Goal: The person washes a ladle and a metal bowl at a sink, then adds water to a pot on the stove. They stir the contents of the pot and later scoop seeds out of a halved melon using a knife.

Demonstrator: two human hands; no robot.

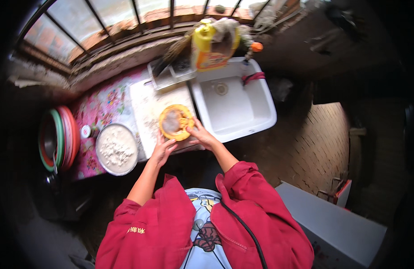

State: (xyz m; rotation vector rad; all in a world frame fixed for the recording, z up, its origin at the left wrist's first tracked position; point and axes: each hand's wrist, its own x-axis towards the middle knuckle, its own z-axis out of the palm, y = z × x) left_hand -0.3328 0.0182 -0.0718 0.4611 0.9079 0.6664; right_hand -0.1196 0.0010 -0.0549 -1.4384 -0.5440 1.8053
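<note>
Both hands are at a small yellow-orange bowl over a white cutting board. A greyish-white lump sits inside the bowl; what it is cannot be made out. My left hand holds the near-left part of the rim, and my right hand grips the right side with the thumb over the edge. Pale smears and crumbs mark the board. To its left, a round metal basin contains white chunks in cloudy liquid.
A white sink adjoins the board on the right. Behind it stand a yellow jug and a clear tray. Nested colored basins and a small lidded jar are at left on a floral cloth. Window bars run behind.
</note>
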